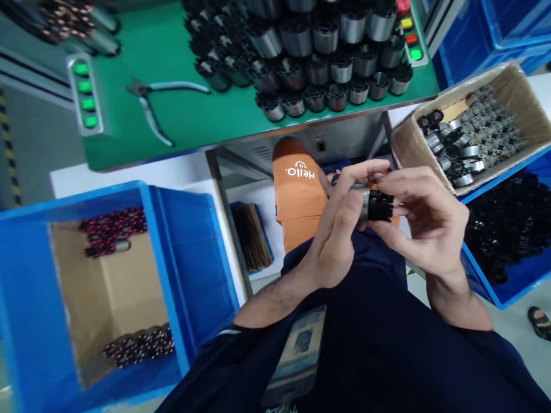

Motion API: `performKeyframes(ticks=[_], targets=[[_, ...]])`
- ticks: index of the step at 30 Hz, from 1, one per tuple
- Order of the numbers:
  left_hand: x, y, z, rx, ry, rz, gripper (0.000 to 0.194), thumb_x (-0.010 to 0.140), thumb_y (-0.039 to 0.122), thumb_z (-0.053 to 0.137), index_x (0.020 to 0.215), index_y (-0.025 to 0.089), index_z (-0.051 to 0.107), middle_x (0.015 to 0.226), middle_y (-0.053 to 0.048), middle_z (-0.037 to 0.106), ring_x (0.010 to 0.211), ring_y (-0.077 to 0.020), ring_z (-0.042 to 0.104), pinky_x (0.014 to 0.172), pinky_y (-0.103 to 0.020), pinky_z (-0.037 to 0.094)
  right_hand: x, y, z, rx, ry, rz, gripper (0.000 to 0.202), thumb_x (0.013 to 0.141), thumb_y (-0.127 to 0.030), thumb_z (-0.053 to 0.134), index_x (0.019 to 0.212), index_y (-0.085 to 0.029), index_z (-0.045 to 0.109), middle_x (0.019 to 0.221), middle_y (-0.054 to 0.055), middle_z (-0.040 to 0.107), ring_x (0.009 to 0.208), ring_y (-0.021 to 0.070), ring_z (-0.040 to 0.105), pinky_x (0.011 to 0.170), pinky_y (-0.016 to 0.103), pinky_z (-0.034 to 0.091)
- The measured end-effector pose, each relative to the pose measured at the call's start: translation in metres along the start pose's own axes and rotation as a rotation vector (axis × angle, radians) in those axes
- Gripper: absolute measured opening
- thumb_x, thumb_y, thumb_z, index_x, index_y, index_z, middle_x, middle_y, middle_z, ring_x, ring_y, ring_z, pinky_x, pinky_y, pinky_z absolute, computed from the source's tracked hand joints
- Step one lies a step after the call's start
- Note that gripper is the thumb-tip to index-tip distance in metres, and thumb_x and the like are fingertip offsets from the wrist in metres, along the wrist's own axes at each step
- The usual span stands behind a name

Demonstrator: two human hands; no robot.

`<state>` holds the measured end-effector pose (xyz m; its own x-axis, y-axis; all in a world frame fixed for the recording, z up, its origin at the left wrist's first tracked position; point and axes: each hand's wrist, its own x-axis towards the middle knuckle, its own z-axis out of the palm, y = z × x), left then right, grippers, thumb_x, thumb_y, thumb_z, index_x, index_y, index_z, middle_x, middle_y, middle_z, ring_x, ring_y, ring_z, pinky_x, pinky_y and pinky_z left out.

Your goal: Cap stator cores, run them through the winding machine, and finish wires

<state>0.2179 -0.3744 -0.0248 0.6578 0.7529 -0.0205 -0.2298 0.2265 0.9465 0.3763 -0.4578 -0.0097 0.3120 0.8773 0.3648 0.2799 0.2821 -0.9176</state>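
My left hand (338,229) holds the silver end of a small metal cylinder with a toothed black end piece (380,205). My right hand (424,215) has its fingers curled around the black end, thumb below and fingertips above. The part lies roughly level between both hands, over my lap. Beyond them on the green bench (146,51), rows of similar silver-and-black cylinders (299,37) stand stacked.
Cutting pliers (150,89) lie on the bench beside a button panel (85,94). A blue crate (148,229) with wound parts is at left. At right, a cardboard box (408,143) of metal parts sits over a blue bin (495,295) of black pieces.
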Motion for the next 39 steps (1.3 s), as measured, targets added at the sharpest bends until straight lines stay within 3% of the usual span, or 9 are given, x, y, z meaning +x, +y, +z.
performKeyframes(ticks=[5, 13, 20, 26, 29, 31, 35, 37, 39], targets=[[-0.013, 0.008, -0.004, -0.045, -0.011, 0.163, 0.044, 0.126, 0.058, 0.054, 0.159, 0.039, 0.075, 0.153, -0.004, 0.075, 0.139, -0.0272, 0.073, 0.094, -0.035, 0.069, 0.003, -0.007, 0.001, -0.014, -0.055, 0.008, 0.053, 0.092, -0.026, 0.104, 0.141, -0.04, 0.09, 0.129, 0.005, 0.085, 0.09, 0.0201, 0.085, 0.075, 0.031, 0.08], [-0.031, 0.021, -0.006, -0.008, 0.1, 0.127, 0.052, 0.126, 0.063, 0.054, 0.163, 0.031, 0.073, 0.148, -0.008, 0.078, 0.109, -0.0218, 0.074, 0.071, -0.03, 0.057, 0.015, -0.015, 0.015, 0.081, -0.087, -0.003, 0.058, 0.083, -0.019, 0.108, 0.136, -0.039, 0.093, 0.113, 0.0, 0.088, 0.073, 0.015, 0.083, 0.069, 0.025, 0.077], [-0.029, 0.021, -0.019, 0.045, 0.13, 0.17, 0.054, 0.126, 0.062, 0.054, 0.164, 0.029, 0.074, 0.15, -0.01, 0.078, 0.105, -0.0213, 0.075, 0.076, -0.031, 0.059, 0.02, -0.009, 0.028, 0.064, -0.108, 0.045, 0.047, 0.09, -0.032, 0.107, 0.134, -0.041, 0.092, 0.096, -0.001, 0.082, 0.065, 0.0159, 0.078, 0.058, 0.026, 0.071], [-0.024, 0.016, -0.037, 0.051, 0.125, 0.192, 0.056, 0.127, 0.061, 0.053, 0.166, 0.027, 0.072, 0.157, -0.01, 0.078, 0.1, -0.0185, 0.075, 0.065, -0.027, 0.052, 0.025, -0.005, 0.037, 0.005, -0.124, 0.077, 0.047, 0.094, -0.04, 0.106, 0.138, -0.046, 0.092, 0.099, 0.001, 0.079, 0.068, 0.018, 0.076, 0.056, 0.03, 0.071], [-0.019, 0.013, -0.041, 0.014, 0.14, 0.183, 0.055, 0.126, 0.061, 0.054, 0.164, 0.026, 0.074, 0.153, -0.011, 0.08, 0.108, -0.0229, 0.078, 0.077, -0.03, 0.061, 0.028, -0.002, 0.039, -0.022, -0.129, 0.097, 0.055, 0.089, -0.04, 0.11, 0.14, -0.048, 0.092, 0.111, 0.004, 0.082, 0.076, 0.0207, 0.079, 0.061, 0.033, 0.075], [-0.015, 0.013, -0.043, -0.01, 0.122, 0.217, 0.05, 0.125, 0.056, 0.057, 0.161, 0.027, 0.076, 0.153, -0.011, 0.079, 0.125, -0.0278, 0.079, 0.1, -0.037, 0.067, 0.029, 0.0, 0.04, -0.007, -0.129, 0.126, 0.057, 0.087, -0.04, 0.111, 0.14, -0.051, 0.092, 0.112, 0.003, 0.082, 0.077, 0.0203, 0.079, 0.06, 0.033, 0.075], [-0.004, 0.015, -0.049, -0.02, 0.059, 0.266, 0.044, 0.128, 0.045, 0.054, 0.163, 0.03, 0.074, 0.163, -0.007, 0.075, 0.157, -0.0312, 0.069, 0.14, -0.052, 0.053, 0.032, 0.004, 0.041, 0.002, -0.137, 0.148, 0.062, 0.089, -0.035, 0.11, 0.146, -0.052, 0.09, 0.107, 0.0, 0.079, 0.072, 0.0173, 0.076, 0.061, 0.031, 0.074], [0.004, 0.016, -0.056, -0.03, 0.012, 0.18, 0.045, 0.126, 0.048, 0.061, 0.167, 0.032, 0.072, 0.161, -0.008, 0.077, 0.15, -0.0318, 0.075, 0.134, -0.055, 0.06, 0.035, 0.007, 0.039, -0.058, -0.116, 0.137, 0.061, 0.092, -0.034, 0.108, 0.146, -0.054, 0.089, 0.115, 0.001, 0.083, 0.074, 0.0193, 0.077, 0.063, 0.037, 0.075], [0.014, 0.015, -0.061, -0.075, 0.002, 0.076, 0.046, 0.12, 0.055, 0.073, 0.157, 0.03, 0.08, 0.147, -0.01, 0.084, 0.123, -0.0296, 0.085, 0.109, -0.05, 0.073, 0.04, 0.011, 0.037, -0.066, -0.052, 0.154, 0.049, 0.098, -0.042, 0.102, 0.143, -0.057, 0.09, 0.112, 0.002, 0.083, 0.07, 0.0212, 0.076, 0.058, 0.041, 0.071]])
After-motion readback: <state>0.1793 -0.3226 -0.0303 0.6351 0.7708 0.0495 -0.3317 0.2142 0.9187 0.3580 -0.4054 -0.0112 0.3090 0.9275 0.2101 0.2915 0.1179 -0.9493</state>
